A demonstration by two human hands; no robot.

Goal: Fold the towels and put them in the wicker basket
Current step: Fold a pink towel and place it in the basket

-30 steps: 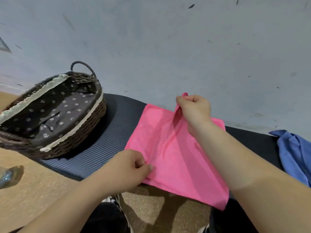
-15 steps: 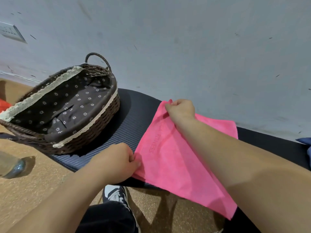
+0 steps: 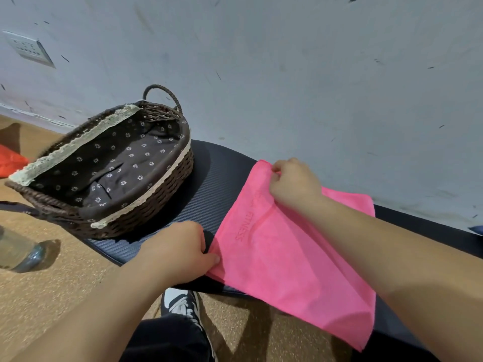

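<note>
Left hand (image 3: 180, 253): fingers curled closed, thumb and forefinger pinching the near-left corner of the pink towel (image 3: 285, 259). Right hand (image 3: 294, 185): fingers curled closed, pinching the towel's far-left corner. Towel lies folded flat on the dark mat (image 3: 209, 189), between the two pinches; its near-right corner hangs past the mat's edge over the cork-coloured floor (image 3: 52, 291). Embossed lettering runs along the left edge.

Wicker basket (image 3: 146, 218): sits on the mat's left end, just left of the towel, not touching it. Brown flowered liner with lace trim; no towel visible inside.

Clear bottle (image 3: 18, 253) on the floor at left. Red item (image 3: 10, 162) at far left, kind unclear.
</note>
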